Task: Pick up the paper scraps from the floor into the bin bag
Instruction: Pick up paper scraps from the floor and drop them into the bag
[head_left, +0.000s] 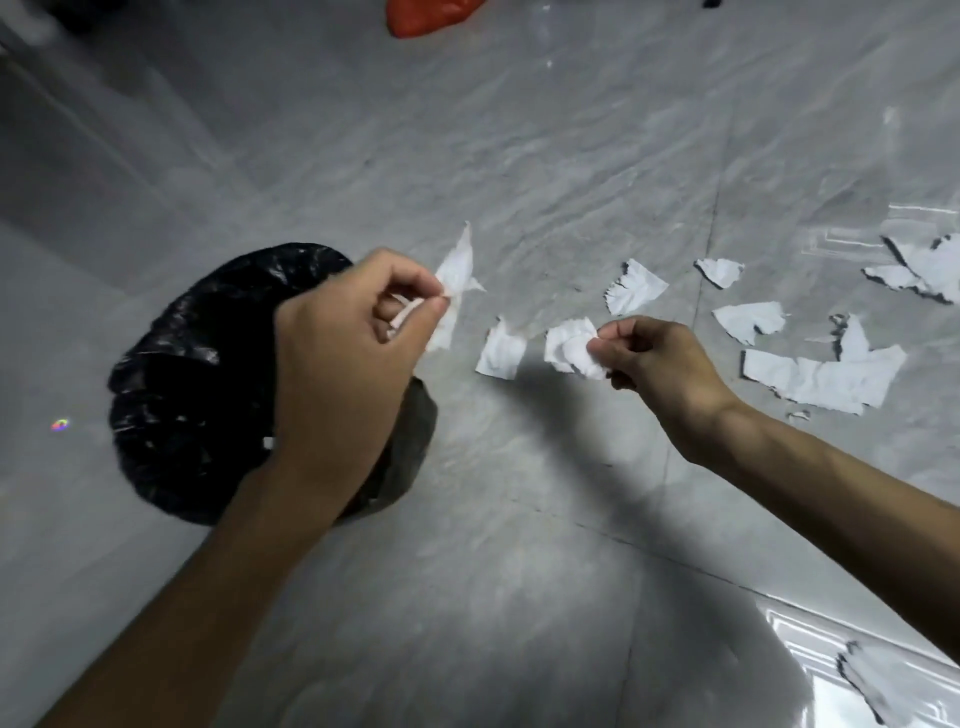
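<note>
Above the grey floor (519, 156), our left hand (343, 364) pinches a torn scrap (457, 270) over the black bin bag (182, 389); our right hand (654, 358) pinches a crumpled scrap (569, 345), other scraps (821, 379) lying beyond.

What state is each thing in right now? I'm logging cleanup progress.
left hand: pinching a torn scrap, above the bag
right hand: pinching a crumpled scrap
black bin bag: on the floor, crumpled
square scrap: lying loose between the hands
long scrap: lying on the floor, not yet picked up
orange bag: on the floor, far edge
</note>
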